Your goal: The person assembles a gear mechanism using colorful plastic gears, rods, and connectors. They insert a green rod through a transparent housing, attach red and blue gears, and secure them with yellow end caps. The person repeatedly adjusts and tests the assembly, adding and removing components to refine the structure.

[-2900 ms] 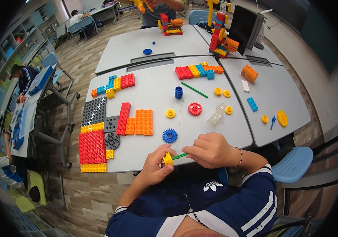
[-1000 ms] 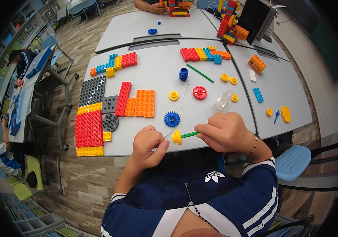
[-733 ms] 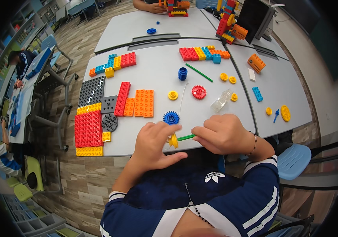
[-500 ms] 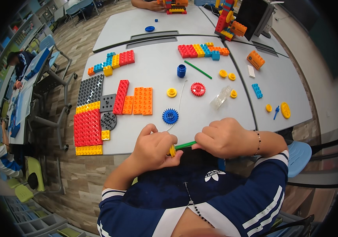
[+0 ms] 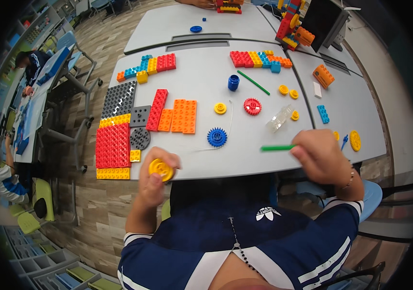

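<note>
String (image 5: pixel 231 116) could snag the blue gear (image 5: pixel 217 137) if left hand (image 5: pixel 151 187), pinching yellow pulley (image 5: pixel 161 169), tugs; right hand (image 5: pixel 320 155) grips green rod (image 5: pixel 276 148)

Classroom, grouped white tables (image 5: pixel 196 83), plastic chairs (image 5: pixel 373 197), storage shelves (image 5: pixel 21 251), building bricks (image 5: pixel 112 147)

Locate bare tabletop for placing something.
White tabletop is bare between the left multicoloured plastic brick row and the right one, and below the toothed red plastic gear, left of the slim green plastic rod. Crowded: left side, around studded red plastic bricks.
</note>
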Demonstrator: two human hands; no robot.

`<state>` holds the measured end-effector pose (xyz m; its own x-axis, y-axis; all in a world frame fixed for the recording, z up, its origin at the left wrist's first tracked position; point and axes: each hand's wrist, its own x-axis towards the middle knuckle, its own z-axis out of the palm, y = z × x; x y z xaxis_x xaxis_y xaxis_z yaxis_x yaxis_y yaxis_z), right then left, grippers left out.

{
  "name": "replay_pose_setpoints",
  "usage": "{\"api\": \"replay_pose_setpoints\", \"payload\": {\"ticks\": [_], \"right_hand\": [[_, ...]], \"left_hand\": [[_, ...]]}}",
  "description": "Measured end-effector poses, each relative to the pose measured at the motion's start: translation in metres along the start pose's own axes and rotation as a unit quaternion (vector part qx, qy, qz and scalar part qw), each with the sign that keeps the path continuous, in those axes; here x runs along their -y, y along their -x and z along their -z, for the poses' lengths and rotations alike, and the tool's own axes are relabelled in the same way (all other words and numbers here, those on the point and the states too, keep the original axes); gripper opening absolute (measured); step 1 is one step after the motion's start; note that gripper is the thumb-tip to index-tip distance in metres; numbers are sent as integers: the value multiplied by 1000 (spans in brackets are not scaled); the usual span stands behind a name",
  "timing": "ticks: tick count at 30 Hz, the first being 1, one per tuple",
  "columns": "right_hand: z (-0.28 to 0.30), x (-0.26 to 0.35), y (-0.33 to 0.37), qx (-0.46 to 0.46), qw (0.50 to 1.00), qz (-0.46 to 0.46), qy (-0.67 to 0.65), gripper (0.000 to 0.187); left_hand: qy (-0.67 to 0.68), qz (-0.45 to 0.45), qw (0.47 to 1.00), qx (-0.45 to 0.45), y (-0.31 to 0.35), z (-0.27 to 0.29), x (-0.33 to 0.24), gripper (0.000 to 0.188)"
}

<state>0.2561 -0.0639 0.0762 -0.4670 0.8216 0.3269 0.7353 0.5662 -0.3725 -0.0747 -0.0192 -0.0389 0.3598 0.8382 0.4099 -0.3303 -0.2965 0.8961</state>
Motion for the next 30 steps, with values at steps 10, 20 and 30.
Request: {"api": "replay_pose_setpoints", "payload": {"ticks": [10, 20, 30], "right_hand": [[-68, 23, -32, 12, 959, -9, -284, 25], [-99, 30, -42, -83, 940, 99, -316, 51], [-109, 12, -45, -28, 924, 34, -381, 42]], "left_hand": [[25, 36, 995, 88, -10, -32, 8, 77], [-107, -8, 993, 41, -16, -47, -3, 63], [-278, -51, 956, 85, -28, -48, -8, 63]]}}
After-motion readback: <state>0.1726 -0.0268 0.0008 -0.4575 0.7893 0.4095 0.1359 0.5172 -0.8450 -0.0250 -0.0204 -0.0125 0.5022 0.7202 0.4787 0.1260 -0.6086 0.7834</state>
